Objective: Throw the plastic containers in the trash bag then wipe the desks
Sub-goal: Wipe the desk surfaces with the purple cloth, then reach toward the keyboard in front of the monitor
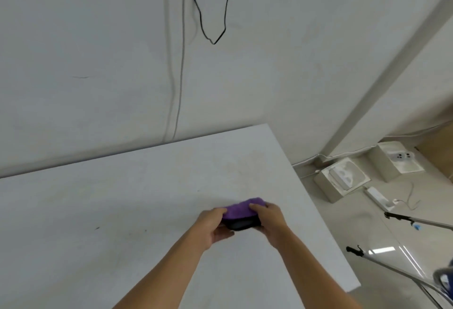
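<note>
Grip of left hand [212, 226] and right hand [269, 220] wraps the purple cloth [239, 209] over the desk [110, 210], black cable [213, 14] hanging beyond.

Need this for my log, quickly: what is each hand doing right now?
Left hand: closed, gripping the purple cloth at its left end.
Right hand: closed, gripping the same cloth at its right end.

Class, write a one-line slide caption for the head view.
The left hand and right hand grip a purple fabric cloth over the white rectangular desk.
</note>
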